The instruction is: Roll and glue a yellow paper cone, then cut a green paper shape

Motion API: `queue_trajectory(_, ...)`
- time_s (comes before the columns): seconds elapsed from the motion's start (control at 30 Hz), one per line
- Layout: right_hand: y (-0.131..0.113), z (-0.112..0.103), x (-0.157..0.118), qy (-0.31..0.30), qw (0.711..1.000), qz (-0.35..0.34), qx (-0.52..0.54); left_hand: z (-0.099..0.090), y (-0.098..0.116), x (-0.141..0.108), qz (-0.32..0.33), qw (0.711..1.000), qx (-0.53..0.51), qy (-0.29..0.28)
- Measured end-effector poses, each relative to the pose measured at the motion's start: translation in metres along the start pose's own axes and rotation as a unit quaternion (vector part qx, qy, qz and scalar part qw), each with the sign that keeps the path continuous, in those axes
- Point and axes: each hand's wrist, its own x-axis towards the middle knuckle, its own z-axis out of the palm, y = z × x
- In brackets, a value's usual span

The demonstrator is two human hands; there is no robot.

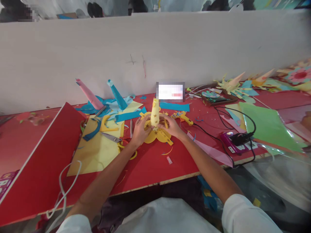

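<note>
A yellow paper cone (155,111) with a star pattern stands upright on a yellow petal-shaped paper base (149,138). My left hand (141,130) is closed at the left of the cone's foot, its fingertips pressed to it. From the right, my right hand (171,125) grips the same foot with curled fingers. A starred yellow strip (165,136) lies over the front petals. Right behind my right hand rests a yellow glue gun (186,118) with a black cable. Scissors (112,138) with yellow handles lie left of my left hand, partly under my forearm.
Pink (89,95) and blue (118,96) paper cones stand at the back left. A red panel (46,155) rises on the left. On the right are a purple power strip (234,142) with cables, a green sheet (269,126) and a craft tray (218,101). A white wall (97,48) borders the table.
</note>
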Motion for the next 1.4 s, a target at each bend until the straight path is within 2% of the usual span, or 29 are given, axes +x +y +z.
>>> queue_trajectory(0.1,0.000,0.004,0.000,0.028,1.000,-0.005,0.006,-0.001,0.002,-0.001,0.007,1.000,0.003,0.011)
queue_trajectory(0.23,-0.001,0.009,0.000,0.051,0.999,0.003,0.016,-0.002,0.003,-0.003,-0.004,0.997,0.062,0.051)
queue_trajectory(0.37,-0.007,0.007,0.001,0.042,0.999,0.005,-0.008,-0.002,0.001,-0.003,-0.022,0.994,0.093,0.060)
queue_trajectory(0.53,-0.007,0.005,0.001,0.027,0.998,-0.008,-0.058,-0.003,0.001,-0.003,-0.058,0.995,0.054,0.068)
queue_trajectory(0.7,-0.001,0.008,-0.001,0.040,0.995,0.003,-0.089,-0.001,0.004,-0.005,-0.053,0.998,0.010,0.040)
queue_trajectory(0.87,-0.002,0.011,-0.003,0.058,0.990,-0.010,-0.129,0.000,0.006,-0.006,-0.040,0.998,0.046,0.018)
queue_trajectory(1.0,-0.006,0.008,-0.004,0.048,0.986,-0.020,-0.158,-0.001,0.009,-0.005,-0.066,0.997,0.039,0.020)
queue_trajectory(1.23,-0.009,0.004,-0.005,0.019,0.987,-0.020,-0.156,0.000,0.006,-0.005,-0.039,0.998,0.035,0.020)
queue_trajectory(1.4,-0.004,0.009,-0.007,0.009,0.984,-0.027,-0.174,0.001,0.007,-0.007,-0.043,0.996,0.078,0.008)
